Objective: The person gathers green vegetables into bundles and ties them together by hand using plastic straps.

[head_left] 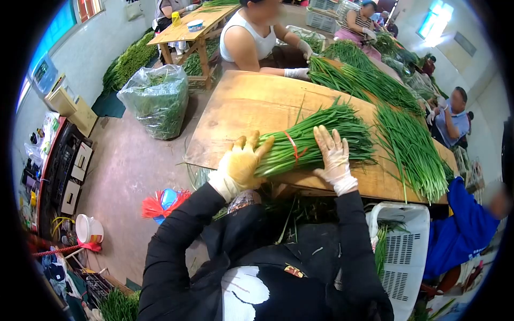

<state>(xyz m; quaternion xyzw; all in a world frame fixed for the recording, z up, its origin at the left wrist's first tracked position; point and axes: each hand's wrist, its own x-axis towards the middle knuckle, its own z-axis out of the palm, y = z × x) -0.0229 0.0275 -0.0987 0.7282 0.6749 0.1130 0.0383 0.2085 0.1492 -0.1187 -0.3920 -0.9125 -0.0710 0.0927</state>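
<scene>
A thick bundle of green garlic chives [316, 139], tied with a red band [292, 143], lies on the wooden table in front of me. My left hand [242, 163], in a yellowed glove, rests against the pale stem ends with its fingers spread. On the leafy side, past the band, my right hand [333, 155] lies flat in a whitish glove with its fingers stretched out. Both hands touch the bundle, and neither is wrapped round it. Another heap of loose chives [412, 150] lies to the right on the same table.
Across the wooden table [235, 107] a co-worker in a white top [251, 37] handles more chives. A white plastic crate [401, 257] stands below the table's right edge. Red ties [160, 204] lie by my left arm. A plastic bag of greens [158, 101] stands on the floor.
</scene>
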